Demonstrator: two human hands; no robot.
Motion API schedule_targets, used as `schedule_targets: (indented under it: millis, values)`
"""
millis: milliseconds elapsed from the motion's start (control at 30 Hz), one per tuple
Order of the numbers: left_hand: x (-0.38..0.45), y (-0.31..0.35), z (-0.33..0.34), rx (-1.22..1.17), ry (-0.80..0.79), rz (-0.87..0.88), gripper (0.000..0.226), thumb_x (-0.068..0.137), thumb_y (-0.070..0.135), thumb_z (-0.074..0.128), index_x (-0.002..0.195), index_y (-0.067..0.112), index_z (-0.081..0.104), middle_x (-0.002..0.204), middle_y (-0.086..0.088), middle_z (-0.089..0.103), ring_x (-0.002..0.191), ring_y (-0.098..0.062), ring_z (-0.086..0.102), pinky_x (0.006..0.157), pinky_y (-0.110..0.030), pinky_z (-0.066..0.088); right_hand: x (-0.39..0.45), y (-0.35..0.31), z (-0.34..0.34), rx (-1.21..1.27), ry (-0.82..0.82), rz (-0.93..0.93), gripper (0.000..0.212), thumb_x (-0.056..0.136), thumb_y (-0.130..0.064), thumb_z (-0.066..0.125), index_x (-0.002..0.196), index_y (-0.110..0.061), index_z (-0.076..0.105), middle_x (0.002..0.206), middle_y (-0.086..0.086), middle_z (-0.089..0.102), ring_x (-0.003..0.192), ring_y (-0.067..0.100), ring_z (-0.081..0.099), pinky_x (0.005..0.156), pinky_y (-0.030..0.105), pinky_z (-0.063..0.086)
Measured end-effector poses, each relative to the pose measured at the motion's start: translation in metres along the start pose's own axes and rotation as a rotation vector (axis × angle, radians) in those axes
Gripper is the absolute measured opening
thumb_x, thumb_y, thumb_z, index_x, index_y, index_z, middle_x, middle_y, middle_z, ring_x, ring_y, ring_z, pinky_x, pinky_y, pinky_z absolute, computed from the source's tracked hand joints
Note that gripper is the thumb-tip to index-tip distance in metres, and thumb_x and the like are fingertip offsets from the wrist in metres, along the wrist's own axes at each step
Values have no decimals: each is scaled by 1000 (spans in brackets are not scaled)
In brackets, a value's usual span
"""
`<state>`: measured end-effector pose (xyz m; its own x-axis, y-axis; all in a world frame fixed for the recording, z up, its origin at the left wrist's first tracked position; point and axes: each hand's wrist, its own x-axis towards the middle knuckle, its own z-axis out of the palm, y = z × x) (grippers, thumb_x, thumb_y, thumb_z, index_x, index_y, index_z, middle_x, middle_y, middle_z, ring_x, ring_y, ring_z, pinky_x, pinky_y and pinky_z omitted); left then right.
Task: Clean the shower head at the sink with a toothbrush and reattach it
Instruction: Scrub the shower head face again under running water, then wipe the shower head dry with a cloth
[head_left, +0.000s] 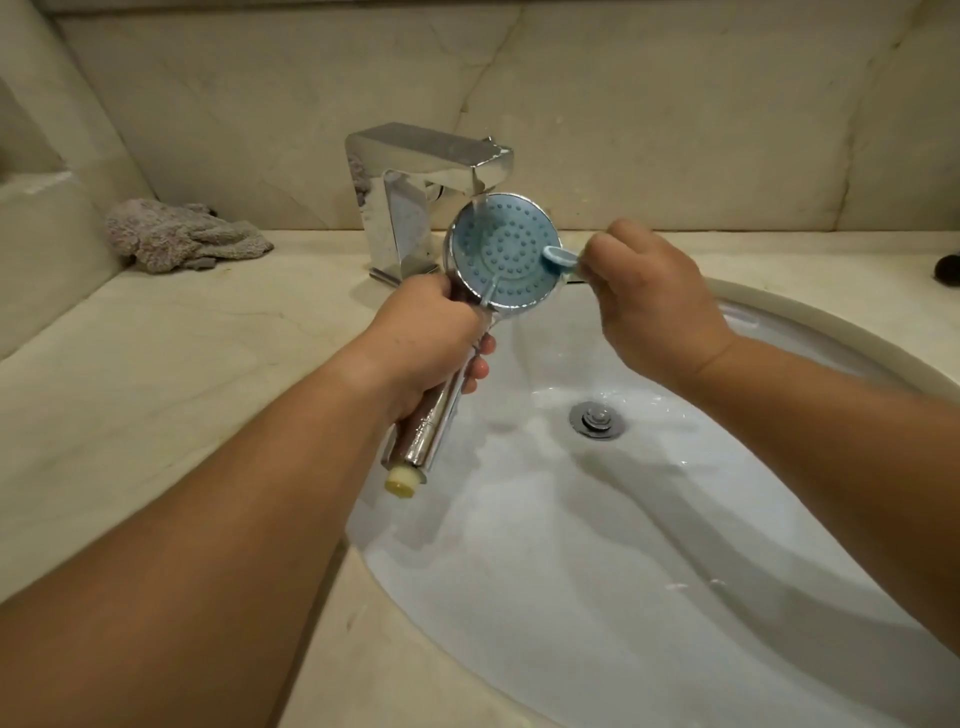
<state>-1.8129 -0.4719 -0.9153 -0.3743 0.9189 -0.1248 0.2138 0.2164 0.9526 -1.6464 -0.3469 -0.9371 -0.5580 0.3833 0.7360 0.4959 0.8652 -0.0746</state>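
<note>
My left hand (426, 338) is wrapped tight round the chrome handle of the shower head (501, 260), fingers curled underneath, holding it tilted so the blue nozzle face looks up at me. My right hand (654, 301) pinches the toothbrush (561, 258) near its head, with the brush end laid against the right edge of the face; the rest of the toothbrush is hidden in my fist.

The head sits right under the tap (431, 182), and water runs onto the top of the face and off its lower rim into the sink (831, 332). The threaded end of the handle pokes out below my left hand, over the sink's near edge.

I judge this to be the scrubbing step, with reattaching not yet begun. Next I'd work the bristles across the remaining nozzles, turning the face with my left wrist while keeping it under the stream.

A crumpled cloth (182, 236) lies on the counter (156, 364), well apart to the left.
</note>
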Motion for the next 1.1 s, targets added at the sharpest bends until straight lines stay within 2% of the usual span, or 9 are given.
schedule_targets:
  millis: [133, 300, 567, 700, 733, 800, 900, 1000, 1100]
  values:
    - [-4, 0, 2, -51, -37, -22, 21, 102, 2, 50, 116, 9, 64, 83, -13, 60, 56, -17, 54, 50, -29, 48, -16, -17, 8, 37, -19, -66, 7, 84, 8, 58, 81, 2, 57, 77, 18, 51, 62, 27, 41, 52, 31, 28]
    - [-5, 1, 2, -92, -57, -34, 22, 103, 4, 50, 118, 11, 64, 81, -12, 60, 55, -15, 56, 48, -27, 50, -10, -28, 13, 5, -31, -132, 16, 77, 14, 60, 82, -1, 56, 79, 16, 53, 65, 24, 40, 53, 29, 26]
    - [-10, 0, 3, -85, -74, -64, 15, 105, 3, 48, 109, 8, 62, 78, -11, 60, 53, -16, 55, 47, -27, 49, 9, -3, 11, -8, 31, 196, 15, 90, 3, 50, 79, -8, 46, 78, 4, 39, 63, 25, 34, 55, 30, 21]
    - [-11, -2, 6, -85, -63, -41, 16, 105, 4, 50, 114, 8, 62, 86, -13, 62, 61, -19, 59, 54, -29, 52, -1, 7, 4, 47, 6, 477, 13, 96, -7, 43, 84, -11, 44, 84, 6, 45, 71, 28, 38, 59, 35, 27]
    - [-10, -3, 6, -90, -57, -51, 15, 105, 4, 50, 114, 9, 62, 87, -14, 62, 63, -19, 60, 55, -30, 53, -7, 8, 5, 49, -54, 550, 12, 97, -10, 43, 85, -9, 46, 85, 8, 48, 72, 28, 41, 59, 37, 31]
    - [-8, -7, 6, -106, -43, -81, 14, 104, 4, 51, 110, 11, 62, 88, -14, 64, 64, -20, 63, 59, -31, 55, -23, 4, 12, 22, -332, 640, 11, 97, -14, 48, 87, -10, 52, 88, 10, 56, 75, 28, 46, 60, 35, 35]
    - [-6, -8, 7, -173, -37, -116, 15, 104, 3, 52, 113, 9, 63, 87, -14, 67, 69, -23, 69, 68, -36, 54, -44, -14, 28, 5, -772, 606, 12, 95, -21, 55, 96, -11, 62, 97, 9, 62, 87, 29, 56, 68, 31, 42]
    - [-8, -7, 9, -250, -44, -143, 14, 103, 2, 54, 107, 11, 64, 88, -14, 69, 76, -24, 70, 67, -31, 56, -55, -27, 45, -114, -914, 433, 13, 93, -21, 58, 98, -11, 66, 98, 7, 65, 89, 28, 60, 71, 30, 47]
    - [-9, -6, 8, -313, -42, -157, 20, 102, -2, 53, 117, 6, 64, 93, -16, 70, 75, -20, 69, 56, -23, 57, -62, -31, 50, -189, -952, 393, 12, 88, -15, 58, 96, -13, 67, 94, 6, 67, 84, 26, 60, 63, 27, 40]
